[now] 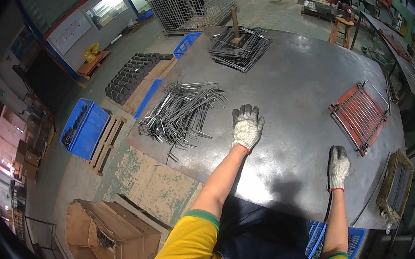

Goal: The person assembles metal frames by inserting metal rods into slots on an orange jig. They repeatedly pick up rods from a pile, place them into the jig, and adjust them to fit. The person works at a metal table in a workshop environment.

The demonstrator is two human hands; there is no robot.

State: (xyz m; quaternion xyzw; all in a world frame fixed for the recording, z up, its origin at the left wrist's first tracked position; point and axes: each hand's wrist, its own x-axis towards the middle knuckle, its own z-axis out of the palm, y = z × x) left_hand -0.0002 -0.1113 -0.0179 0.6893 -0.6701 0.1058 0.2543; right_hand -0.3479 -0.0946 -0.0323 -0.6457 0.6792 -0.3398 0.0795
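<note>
My left hand (247, 126), in a white knitted glove with dark grey palm and fingertips, rests on the metal tabletop (296, 98) with its fingers a little apart. Nothing shows in it. To its left lies a loose heap of bent metal rods (182, 109). On the right side of the table, my right hand (339, 167) wears a matching glove. Its fingers point forward, close together, and I see nothing held. Just beyond it sits a red fixture (359, 115) with a wire rack of parallel bars on it.
Stacked bent wire frames (241, 47) surround an upright post (235, 23) at the table's far end. A metal-framed box (394, 187) stands by the right edge. Left are a blue crate (83, 127), a wooden pallet (106, 144) and a cardboard box (116, 231). A person stands beyond a mesh cage (192, 9).
</note>
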